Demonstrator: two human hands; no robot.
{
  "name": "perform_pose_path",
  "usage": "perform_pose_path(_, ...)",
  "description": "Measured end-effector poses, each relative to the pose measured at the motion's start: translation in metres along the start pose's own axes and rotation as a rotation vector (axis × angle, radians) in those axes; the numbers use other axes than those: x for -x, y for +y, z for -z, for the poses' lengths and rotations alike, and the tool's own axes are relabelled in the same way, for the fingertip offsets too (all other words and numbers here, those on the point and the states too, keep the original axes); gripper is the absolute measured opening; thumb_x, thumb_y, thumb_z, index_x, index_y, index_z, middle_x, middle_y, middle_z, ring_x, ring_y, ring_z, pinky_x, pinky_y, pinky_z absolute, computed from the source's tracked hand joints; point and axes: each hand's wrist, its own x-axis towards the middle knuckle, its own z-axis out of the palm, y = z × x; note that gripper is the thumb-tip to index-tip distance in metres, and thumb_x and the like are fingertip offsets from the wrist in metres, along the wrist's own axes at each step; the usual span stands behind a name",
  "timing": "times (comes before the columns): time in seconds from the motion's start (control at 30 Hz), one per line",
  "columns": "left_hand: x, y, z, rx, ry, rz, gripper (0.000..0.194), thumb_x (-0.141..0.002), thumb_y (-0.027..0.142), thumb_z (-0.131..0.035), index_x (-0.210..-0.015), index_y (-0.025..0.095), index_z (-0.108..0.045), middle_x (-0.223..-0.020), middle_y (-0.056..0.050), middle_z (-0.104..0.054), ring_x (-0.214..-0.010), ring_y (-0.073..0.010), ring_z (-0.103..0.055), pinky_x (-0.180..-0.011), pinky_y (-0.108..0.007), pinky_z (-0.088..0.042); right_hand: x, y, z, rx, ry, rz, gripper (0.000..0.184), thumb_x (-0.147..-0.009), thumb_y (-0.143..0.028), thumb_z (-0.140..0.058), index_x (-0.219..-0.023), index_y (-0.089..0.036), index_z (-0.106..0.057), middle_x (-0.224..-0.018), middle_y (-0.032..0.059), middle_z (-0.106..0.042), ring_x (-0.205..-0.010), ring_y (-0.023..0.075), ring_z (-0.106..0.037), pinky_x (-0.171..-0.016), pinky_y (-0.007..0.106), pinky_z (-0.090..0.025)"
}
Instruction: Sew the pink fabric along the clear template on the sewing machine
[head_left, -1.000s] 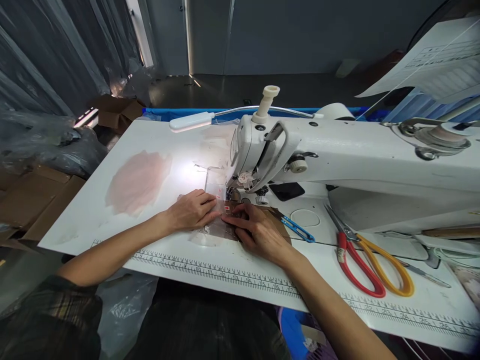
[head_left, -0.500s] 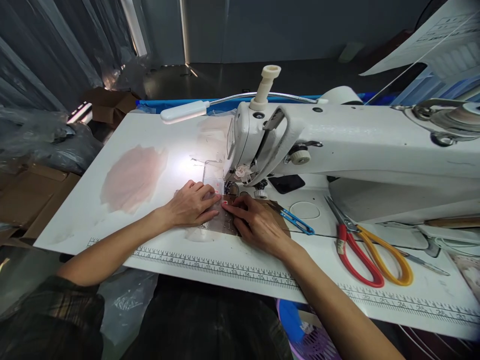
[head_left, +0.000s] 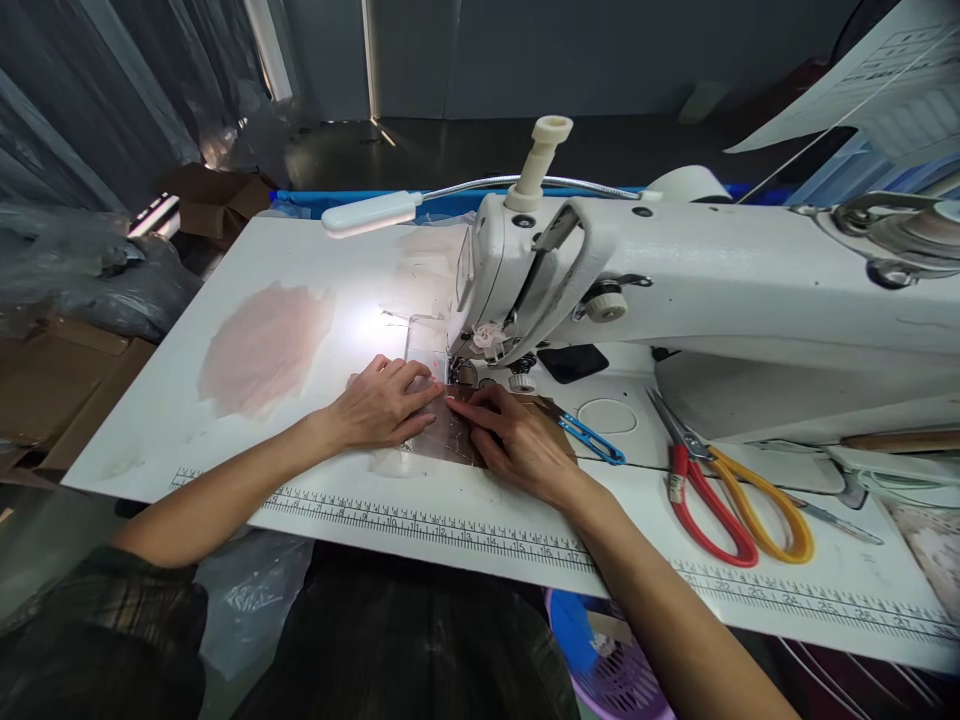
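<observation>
A thin, sheer piece of fabric point(head_left: 442, 435) lies under the needle area of the white sewing machine point(head_left: 555, 270), with a brown surface beneath its right part. My left hand point(head_left: 386, 402) rests flat on the fabric's left side, fingers stretched toward the presser foot point(head_left: 454, 370). From the right, my right hand point(head_left: 517, 440) presses on the cloth with its index finger extended and thumb apart. Both index fingertips nearly meet just in front of the foot. Some of the fabric is hidden under my hands.
Blue thread snips point(head_left: 592, 440) lie right of my right hand, near a black flat object point(head_left: 574, 363). Scissors with red and yellow handles point(head_left: 720, 490) lie farther right. A lit lamp point(head_left: 371, 214) hangs over the table. Pinkish sheer pieces point(head_left: 262, 350) lie left.
The view has shifted slightly. Both hands stay on the fabric at the foot, with only a very small movement of the right fingers.
</observation>
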Motion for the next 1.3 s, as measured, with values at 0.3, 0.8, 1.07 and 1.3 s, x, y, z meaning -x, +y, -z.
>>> perform_pose_path(0.3,0.0011,0.0056,0.0105,0.418,0.090,-0.254,0.024,-0.090,0.038,-0.061,-0.084,0.015,-0.067,-0.089,-0.006,-0.070,-0.079,-0.0163,-0.063,-0.071,-0.032,-0.050,-0.0023,-0.0008,0.0040,-0.066,-0.034,-0.056,0.043,-0.091,-0.017,-0.043,-0.127,-0.026,-0.065,-0.109,0.0089,-0.061,-0.092,0.0190,-0.064,-0.086,0.037,-0.055)
perform_pose_path(0.8,0.0016,0.0054,0.0055,0.396,0.228,-0.251,0.019,-0.093,0.021,-0.056,-0.084,0.017,-0.073,-0.089,-0.006,-0.074,-0.079,-0.0157,-0.068,-0.068,-0.032,-0.054,-0.0053,-0.0058,0.0030,0.024,-0.067,-0.075,0.044,-0.093,-0.019,-0.042,-0.132,-0.025,-0.061,-0.107,0.0090,-0.059,-0.084,0.0178,-0.061,-0.081,0.034,-0.054)
perform_pose_path(1.07,0.0026,0.0053,0.0029,0.354,0.206,-0.270,0.022,-0.093,0.022,-0.056,-0.080,0.017,-0.073,-0.089,-0.004,-0.075,-0.075,-0.0149,-0.067,-0.067,-0.032,-0.053,-0.0059,-0.0047,0.0001,-0.016,-0.043,-0.078,0.045,-0.091,-0.017,-0.042,-0.130,-0.025,-0.063,-0.106,0.0100,-0.058,-0.087,0.0192,-0.061,-0.083,0.037,-0.054)
perform_pose_path(1.3,0.0022,0.0068,0.0042,0.336,0.209,-0.268,0.020,-0.092,0.021,-0.057,-0.080,0.017,-0.072,-0.090,-0.004,-0.074,-0.075,-0.0151,-0.066,-0.068,-0.031,-0.051,-0.0032,-0.0044,0.0036,-0.040,-0.021,-0.042,0.045,-0.091,-0.017,-0.043,-0.129,-0.028,-0.063,-0.106,0.0088,-0.059,-0.086,0.0177,-0.061,-0.081,0.035,-0.054)
